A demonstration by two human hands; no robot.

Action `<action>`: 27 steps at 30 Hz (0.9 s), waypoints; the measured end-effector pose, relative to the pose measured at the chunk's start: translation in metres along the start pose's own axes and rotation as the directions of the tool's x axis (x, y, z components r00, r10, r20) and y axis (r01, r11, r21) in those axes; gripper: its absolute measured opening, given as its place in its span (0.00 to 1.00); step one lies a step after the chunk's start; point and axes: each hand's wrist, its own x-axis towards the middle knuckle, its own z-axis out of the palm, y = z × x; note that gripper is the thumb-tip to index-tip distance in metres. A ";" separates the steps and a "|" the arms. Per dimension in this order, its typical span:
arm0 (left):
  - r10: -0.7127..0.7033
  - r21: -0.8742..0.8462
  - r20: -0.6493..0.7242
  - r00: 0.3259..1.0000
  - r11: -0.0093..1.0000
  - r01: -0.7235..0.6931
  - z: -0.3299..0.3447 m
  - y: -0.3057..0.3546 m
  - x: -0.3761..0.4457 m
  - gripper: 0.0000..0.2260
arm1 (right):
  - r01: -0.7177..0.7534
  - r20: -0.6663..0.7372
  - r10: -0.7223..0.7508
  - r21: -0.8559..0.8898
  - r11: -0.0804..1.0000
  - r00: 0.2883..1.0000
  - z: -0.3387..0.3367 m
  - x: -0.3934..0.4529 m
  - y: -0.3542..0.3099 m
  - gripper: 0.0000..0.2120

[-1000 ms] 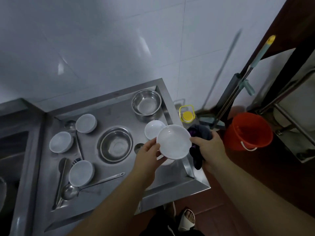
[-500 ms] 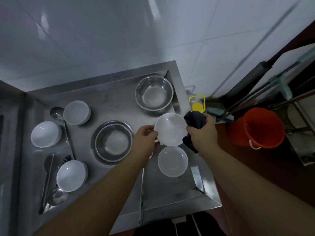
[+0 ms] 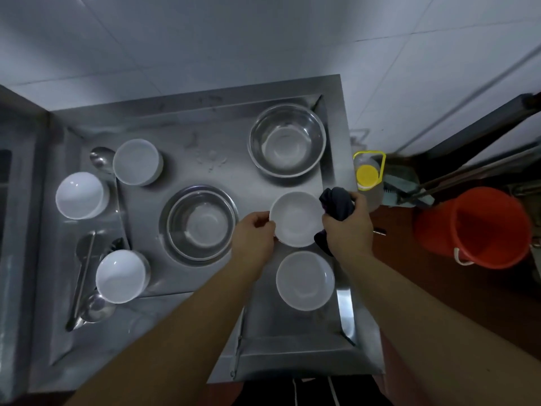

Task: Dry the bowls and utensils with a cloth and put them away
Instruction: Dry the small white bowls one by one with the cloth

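Note:
A small white bowl (image 3: 295, 219) is held over the right side of the steel draining board (image 3: 205, 136). My left hand (image 3: 254, 240) grips its left rim. My right hand (image 3: 348, 227) holds a dark cloth (image 3: 336, 203) against the bowl's right rim. Another white bowl (image 3: 305, 280) sits on the board just below. More white bowls (image 3: 137, 162) (image 3: 79, 195) (image 3: 120, 276) stand at the left. Two steel bowls (image 3: 287, 140) (image 3: 200, 225) rest at the back right and centre. Ladles and spoons (image 3: 85, 276) lie at the left, and one long handle (image 3: 238, 341) lies under my left forearm.
A sink basin edge (image 3: 17, 200) borders the board on the left, the tiled wall (image 3: 234, 39) behind. Right of the board, on the floor, stand a bottle with a yellow cap (image 3: 367, 174), an orange bucket (image 3: 474, 227) and mop handles (image 3: 468, 174).
The camera has tilted down and closer. Both hands lowered the bowl from a tilted position to roughly level, above the bowl on the board; the cloth stays at its right rim.

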 end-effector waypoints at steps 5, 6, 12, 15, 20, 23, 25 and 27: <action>0.004 0.020 -0.004 1.000 1.000 -0.004 0.000 -0.003 0.008 0.11 | 0.021 0.013 -0.020 -0.032 0.999 1.000 0.007 0.004 -0.002 0.23; 0.006 0.029 -0.005 1.000 1.000 -0.006 0.000 -0.005 0.009 0.10 | 0.024 0.018 -0.023 -0.040 0.999 1.000 0.008 0.003 -0.001 0.24; 0.047 0.101 -0.009 0.999 0.994 -0.046 -0.002 -0.010 0.015 0.13 | 0.051 0.013 -0.051 -0.033 0.998 0.999 0.008 0.003 0.005 0.22; 0.094 0.200 -0.011 0.995 0.976 -0.090 -0.005 -0.007 0.016 0.15 | 0.044 -0.020 -0.045 -0.039 0.998 0.999 -0.001 -0.004 -0.001 0.23; 0.139 0.324 0.038 0.990 0.935 -0.143 -0.021 -0.002 -0.003 0.19 | 0.085 -0.045 -0.091 -0.135 0.987 0.995 -0.028 -0.030 -0.010 0.27; 0.178 0.420 0.122 0.976 0.882 -0.213 -0.034 -0.003 -0.021 0.22 | 0.139 -0.018 -0.144 -0.171 0.975 0.989 -0.041 -0.050 -0.012 0.22; 0.221 0.519 0.169 0.960 0.808 -0.278 -0.041 -0.006 -0.035 0.21 | 0.183 0.022 -0.182 -0.193 0.964 0.983 -0.047 -0.066 -0.012 0.17; 0.275 0.597 0.197 0.941 0.728 -0.338 -0.048 -0.010 -0.050 0.19 | 0.219 0.073 -0.208 -0.210 0.953 0.975 -0.050 -0.083 -0.012 0.14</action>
